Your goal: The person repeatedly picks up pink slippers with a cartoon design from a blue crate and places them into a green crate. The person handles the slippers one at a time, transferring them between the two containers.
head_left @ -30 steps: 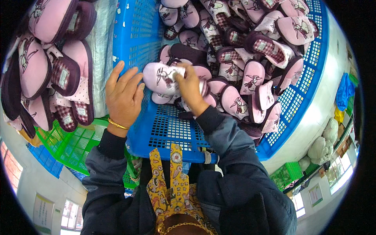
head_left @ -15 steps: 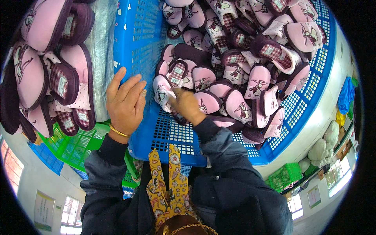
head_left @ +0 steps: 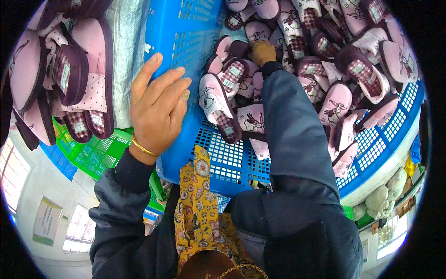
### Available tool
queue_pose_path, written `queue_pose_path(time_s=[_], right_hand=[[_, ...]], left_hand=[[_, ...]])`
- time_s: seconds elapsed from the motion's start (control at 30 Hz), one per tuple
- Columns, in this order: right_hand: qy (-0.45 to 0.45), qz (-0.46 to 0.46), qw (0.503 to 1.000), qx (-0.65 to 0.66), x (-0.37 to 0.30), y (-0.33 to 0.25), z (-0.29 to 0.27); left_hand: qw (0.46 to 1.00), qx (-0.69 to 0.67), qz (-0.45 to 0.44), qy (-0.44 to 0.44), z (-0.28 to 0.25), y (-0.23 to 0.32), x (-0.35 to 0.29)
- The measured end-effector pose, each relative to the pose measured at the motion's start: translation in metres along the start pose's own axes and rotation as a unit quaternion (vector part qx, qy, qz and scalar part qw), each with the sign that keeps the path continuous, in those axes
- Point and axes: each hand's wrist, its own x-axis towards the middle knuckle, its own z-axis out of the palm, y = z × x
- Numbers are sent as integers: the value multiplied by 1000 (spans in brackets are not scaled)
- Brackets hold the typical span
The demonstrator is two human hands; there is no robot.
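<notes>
Inside a large blue plastic crate [head_left: 160, 60] lies a heap of pink slippers with dark purple soles and checked insoles. My right hand [head_left: 263, 52] reaches far into the heap, beside the dark sole of a slipper [head_left: 239, 48]; its fingers are hidden, so I cannot tell if it grips one. Nearer to me, a dotted pink slipper [head_left: 218, 106] lies tilted against the crate's left wall. My left hand [head_left: 158, 104], with a gold bangle at the wrist, is open at the crate's left rim, fingers stretched and holding nothing. Whether it touches the rim is unclear.
More pink slippers [head_left: 88, 60] are piled on the left, beside a white woven sack [head_left: 123, 65]. A green crate [head_left: 93, 151] stands below them. White bundles [head_left: 383, 195] lie at the far right. A yellow patterned cloth [head_left: 197, 195] hangs at my chest.
My right hand has moved away from the near slipper, farther into the heap. The view has shifted, so the crate appears farther right. My left hand stays by the rim.
</notes>
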Motion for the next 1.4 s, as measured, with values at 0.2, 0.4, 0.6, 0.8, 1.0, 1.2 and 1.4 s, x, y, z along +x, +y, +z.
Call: queue_pose_path(time_s=[0.2,0.4,0.6,0.8,1.0,1.2,1.4], right_hand=[[231,-177,934,205,-89,-17,-72],[109,-280,932,201,-186,-43,-74],[133,-200,959,153,-190,-39,-37],[95,-79,989,83,-187,-58,-46],[-2,101,985,138,-173,-80,-54],[-45,302,723,620,-121,-75,18],[69,286,627,721,-102,-62,33]], left_hand=[[1000,-13,-14,17,0,2,-6],[1000,7,7,26,-2,4,-2],[1000,4,2,17,-1,3,-3],[999,18,2,31,0,3,-4],[999,28,-9,33,-2,2,-8],[996,62,12,65,8,-2,-9],[996,66,9,61,7,-3,-10]])
